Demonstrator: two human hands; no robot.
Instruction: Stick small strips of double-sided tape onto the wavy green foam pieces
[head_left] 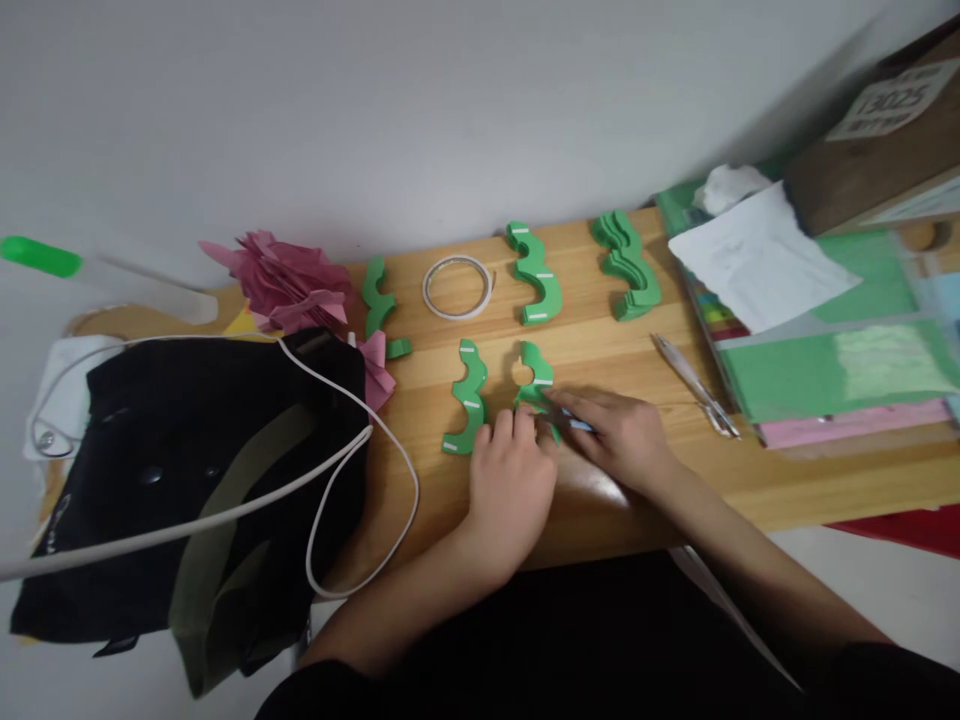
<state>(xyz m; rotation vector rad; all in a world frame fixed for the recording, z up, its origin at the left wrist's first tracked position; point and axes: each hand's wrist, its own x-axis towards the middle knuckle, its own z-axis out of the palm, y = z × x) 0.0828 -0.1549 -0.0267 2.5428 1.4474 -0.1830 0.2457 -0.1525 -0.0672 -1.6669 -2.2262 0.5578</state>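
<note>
A green wavy cutout with small white strips lies on the table near the front edge. My left hand presses its bent fingertips onto the lower part of this cutout and hides some of it. In my right hand is a slim tool with a blue part, its dark tip close to the cutout; its exact kind I cannot make out. Just left lies another green wavy cutout with white strips. Behind are a stack of striped green cutouts and a thicker stack of plain ones.
A roll of white tape lies at the back, beside another green piece. Pink paper flowers, a black bag and a white cable fill the left. To the right are a pen, green folders and a cardboard box.
</note>
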